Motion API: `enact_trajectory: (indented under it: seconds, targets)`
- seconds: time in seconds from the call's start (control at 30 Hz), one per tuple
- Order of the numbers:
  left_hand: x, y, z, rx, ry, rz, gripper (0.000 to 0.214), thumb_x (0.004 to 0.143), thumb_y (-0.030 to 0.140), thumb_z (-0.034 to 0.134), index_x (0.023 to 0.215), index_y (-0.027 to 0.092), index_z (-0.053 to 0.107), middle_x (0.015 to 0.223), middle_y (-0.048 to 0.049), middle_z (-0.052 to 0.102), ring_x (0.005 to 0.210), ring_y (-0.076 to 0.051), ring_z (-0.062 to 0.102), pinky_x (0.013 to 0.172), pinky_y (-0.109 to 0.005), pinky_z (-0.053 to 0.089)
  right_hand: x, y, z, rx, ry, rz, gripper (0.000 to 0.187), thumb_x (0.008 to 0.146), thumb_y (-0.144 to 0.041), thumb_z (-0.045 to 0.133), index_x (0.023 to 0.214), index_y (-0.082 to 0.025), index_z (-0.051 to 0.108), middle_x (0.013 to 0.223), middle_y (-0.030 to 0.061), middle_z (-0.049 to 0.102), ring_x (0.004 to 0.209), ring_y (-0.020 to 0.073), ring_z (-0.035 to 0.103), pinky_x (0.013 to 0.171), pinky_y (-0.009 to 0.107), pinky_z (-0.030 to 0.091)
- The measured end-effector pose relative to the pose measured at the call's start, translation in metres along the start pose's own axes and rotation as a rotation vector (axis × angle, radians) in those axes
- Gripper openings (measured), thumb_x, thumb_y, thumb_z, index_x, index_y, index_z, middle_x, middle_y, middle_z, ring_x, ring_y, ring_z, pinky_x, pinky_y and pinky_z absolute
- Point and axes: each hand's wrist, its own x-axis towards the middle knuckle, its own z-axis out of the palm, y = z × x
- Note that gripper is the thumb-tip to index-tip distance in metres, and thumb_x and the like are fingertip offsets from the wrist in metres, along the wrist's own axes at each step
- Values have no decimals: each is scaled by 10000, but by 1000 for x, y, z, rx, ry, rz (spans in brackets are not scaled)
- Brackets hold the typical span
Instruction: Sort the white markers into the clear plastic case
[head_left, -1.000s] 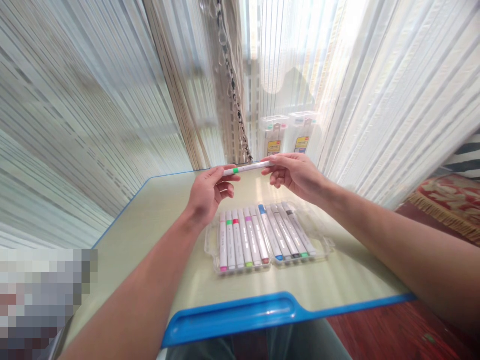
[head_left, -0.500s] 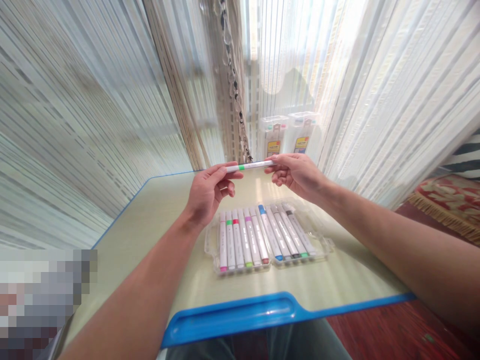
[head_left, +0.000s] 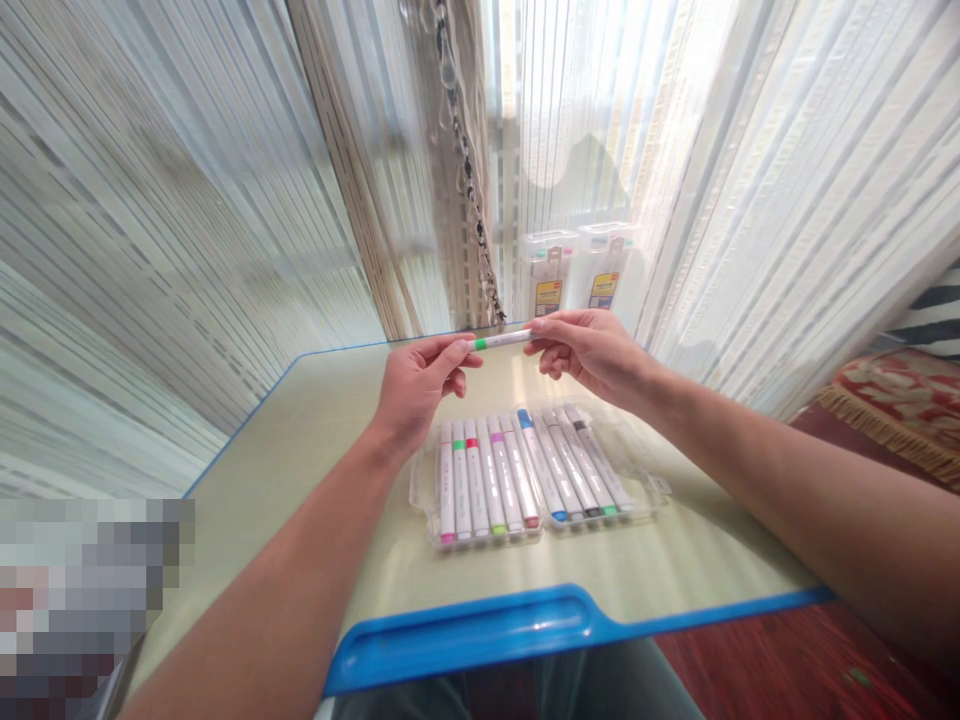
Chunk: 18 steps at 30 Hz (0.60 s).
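Note:
A white marker with a green band (head_left: 504,340) is held level above the far part of the table, between my two hands. My left hand (head_left: 424,385) pinches its banded end between thumb and fingers. At the other end, my right hand (head_left: 589,348) grips it with thumb and forefinger, the other fingers curled under. Below the hands lies an open clear plastic case (head_left: 487,540). Several white markers (head_left: 491,485) with coloured bands and tips lie side by side in both halves of it.
The pale tabletop (head_left: 285,460) has a blue rim with a moulded blue tray (head_left: 465,635) along the near edge. Two clear cases with yellow labels (head_left: 549,285) stand at the back. String curtains (head_left: 187,200) and a bead strand (head_left: 471,180) hang behind. Patterned fabric (head_left: 907,400) lies at right.
The marker has come slightly lower and nearer, with less of it showing between my hands. My left hand has shifted a little to the right and covers more of its end.

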Motion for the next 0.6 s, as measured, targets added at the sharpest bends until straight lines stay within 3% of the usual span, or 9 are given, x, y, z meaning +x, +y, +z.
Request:
enact_trajectory:
  seconds: [0.3, 0.6]
  targets:
    - [-2, -1, 3, 64, -11, 11, 286, 713, 313, 856, 901, 115, 773, 718, -45, 715, 505, -74, 537, 517, -239, 446, -5, 0, 4, 0, -106, 29, 287, 761, -363, 875, 818, -102, 770, 748, 93, 759, 491, 84, 640, 443, 165, 496]
    - [-6, -6, 9, 187, -102, 50, 322, 741, 378, 845, 880, 99, 763, 695, -61, 704, 519, -95, 528, 503, -253, 430, -20, -3, 19, -258, -158, -127, 429, 729, -509, 865, 849, -108, 769, 714, 70, 733, 487, 114, 645, 394, 199, 477]
